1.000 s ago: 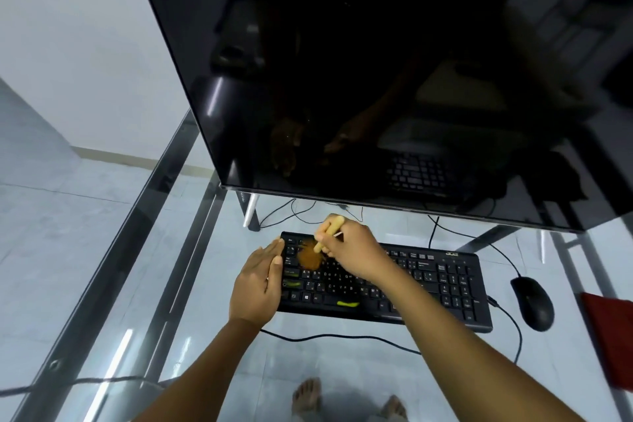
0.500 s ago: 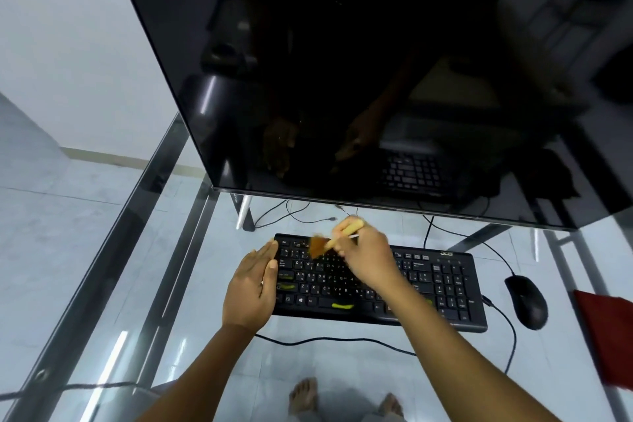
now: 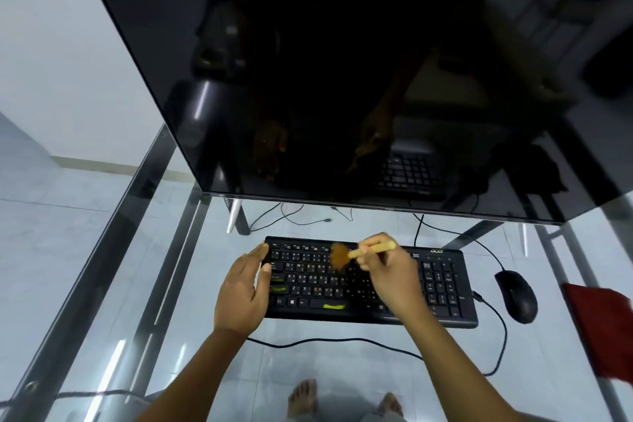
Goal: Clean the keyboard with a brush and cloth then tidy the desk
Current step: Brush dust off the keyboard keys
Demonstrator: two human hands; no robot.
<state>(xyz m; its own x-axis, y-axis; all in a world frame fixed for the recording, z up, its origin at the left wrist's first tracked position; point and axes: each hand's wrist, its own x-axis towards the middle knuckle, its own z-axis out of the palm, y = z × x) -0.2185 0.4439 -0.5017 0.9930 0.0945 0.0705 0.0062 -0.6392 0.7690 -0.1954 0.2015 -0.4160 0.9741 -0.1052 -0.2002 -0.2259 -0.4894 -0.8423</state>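
A black keyboard [image 3: 442, 288] lies on the glass desk [image 3: 113, 284] below the monitor. My right hand [image 3: 390, 276] grips a small brush [image 3: 371, 248] with a pale wooden handle; its brown bristles sit on the upper key rows, left of centre. My left hand [image 3: 245, 291] rests flat on the keyboard's left end, fingers together, holding nothing. A red cloth [image 3: 603, 325] lies at the desk's right edge.
A large dark monitor [image 3: 342, 62] fills the top of the view and overhangs the keyboard. A black mouse [image 3: 516, 296] sits right of the keyboard, its cable looping along the front. Bare feet show through the glass below.
The brush has swept rightward along the upper key rows with my right hand. My left hand has stayed on the keyboard's left end.
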